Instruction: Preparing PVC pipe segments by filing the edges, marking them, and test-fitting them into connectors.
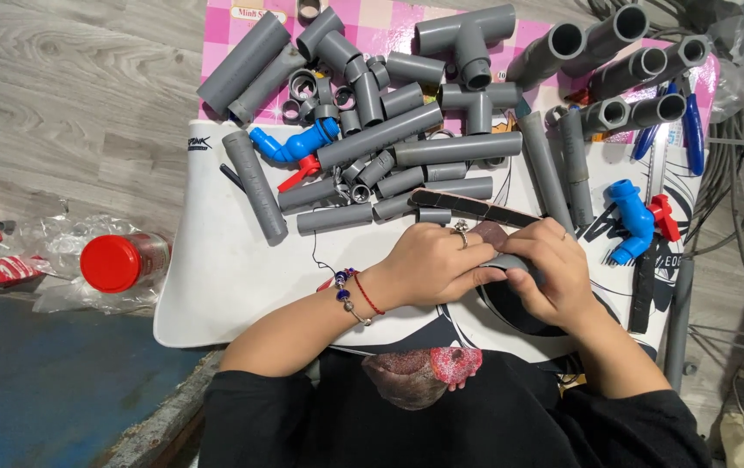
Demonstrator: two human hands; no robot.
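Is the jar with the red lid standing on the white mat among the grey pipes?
No. The jar with the red lid sits off the white mat, to its left, on clear plastic wrapping.

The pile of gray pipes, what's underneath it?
Under the gray pipes lie a pink checkered cloth and a white mat. How the two meet is hidden by the pile.

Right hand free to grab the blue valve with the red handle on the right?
Probably not right now: the right hand is pinching a small grey piece together with the left hand. The blue valve lies unobstructed nearby.
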